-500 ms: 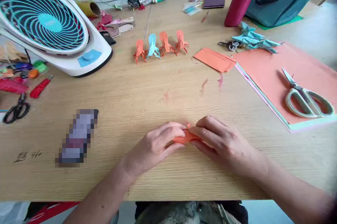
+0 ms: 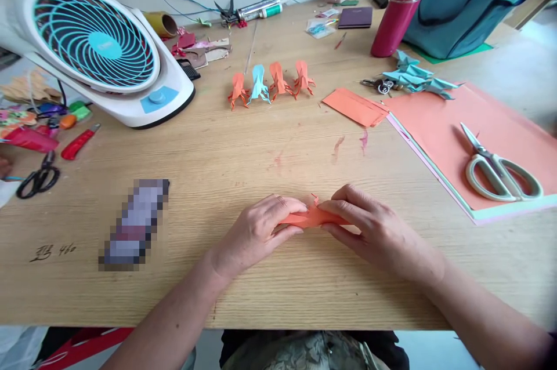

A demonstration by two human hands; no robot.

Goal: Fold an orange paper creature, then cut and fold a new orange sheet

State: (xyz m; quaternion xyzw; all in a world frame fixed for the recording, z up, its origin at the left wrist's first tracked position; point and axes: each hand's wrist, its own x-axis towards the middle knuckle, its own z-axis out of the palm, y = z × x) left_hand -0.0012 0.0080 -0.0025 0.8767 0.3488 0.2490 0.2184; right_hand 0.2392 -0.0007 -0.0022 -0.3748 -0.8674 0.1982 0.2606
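Observation:
An orange folded paper piece [image 2: 312,217] is held low over the front middle of the wooden table, a small pointed tip sticking up from its far edge. My left hand [image 2: 270,222] pinches its left end between thumb and fingers. On the right end, my right hand [image 2: 369,225] grips it the same way. Both hands hide parts of the folds. Farther back stand several finished paper figures in a row, among them a light blue one [image 2: 259,84] and an orange one [image 2: 303,78].
White-handled scissors [image 2: 500,167] lie on orange paper sheets [image 2: 435,126] at right, near an orange paper strip [image 2: 354,106]. Left are a blurred-out phone [image 2: 136,222], a fan [image 2: 169,91] and black scissors [image 2: 39,178]. A pink bottle [image 2: 398,19] stands at the back.
The view has shifted slightly, so the table things appear a little lower and further right. My hands have drawn slightly apart, showing more of the orange paper between and under the fingers.

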